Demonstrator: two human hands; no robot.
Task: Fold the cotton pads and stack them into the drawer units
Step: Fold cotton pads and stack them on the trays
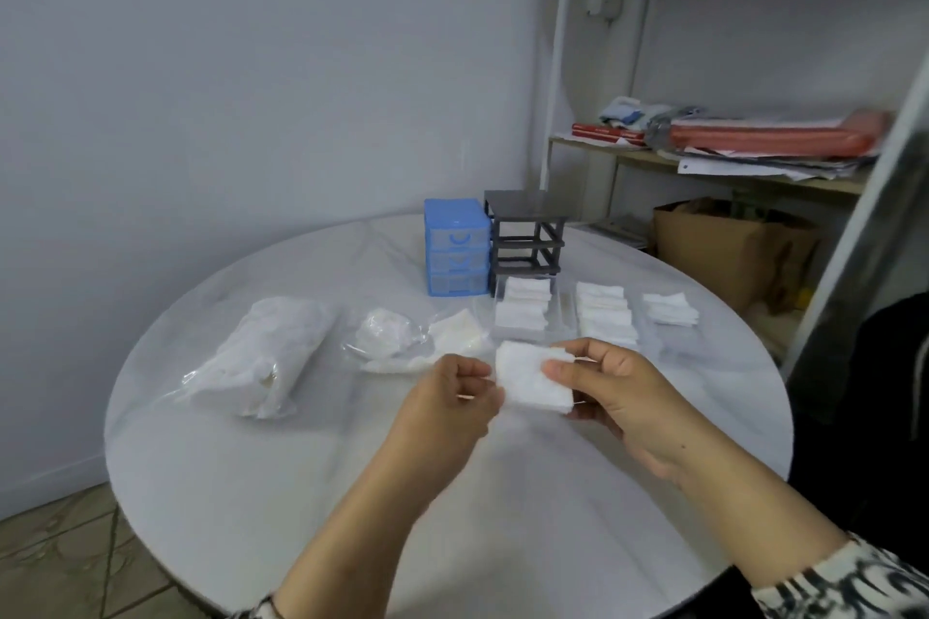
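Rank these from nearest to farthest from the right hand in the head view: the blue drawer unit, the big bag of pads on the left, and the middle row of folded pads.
From the right hand:
1. Middle row of folded pads, just beyond the hand, slightly right.
2. Blue drawer unit, farther back and left, beside the dark frame.
3. Big bag of pads, far across the table's left side.

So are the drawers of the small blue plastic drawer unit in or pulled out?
In. All three clear drawer fronts of the blue plastic drawer unit sit flush with its frame; what they hold cannot be told.
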